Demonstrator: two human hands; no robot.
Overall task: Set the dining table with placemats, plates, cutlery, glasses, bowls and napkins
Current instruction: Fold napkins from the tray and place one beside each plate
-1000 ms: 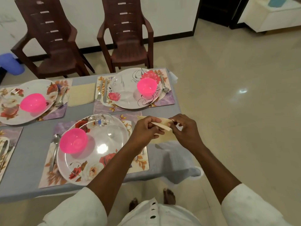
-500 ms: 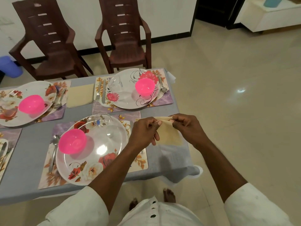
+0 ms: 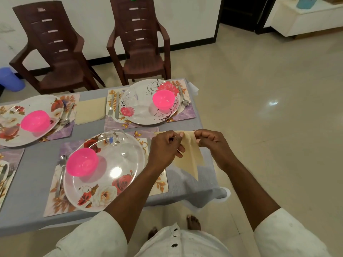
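Head view: left hand (image 3: 165, 148) and right hand (image 3: 211, 143) both pinch the top edge of a cream napkin (image 3: 191, 156), which hangs unfolded above the grey table (image 3: 37, 164) corner, just right of the near placemat (image 3: 159, 184) and floral plate (image 3: 104, 182).

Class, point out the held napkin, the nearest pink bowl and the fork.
Napkin (image 3: 191, 156), head view, hanging middle.
Pink bowl (image 3: 82, 162), head view, inside.
Fork (image 3: 111, 108), head view, handle near tines.
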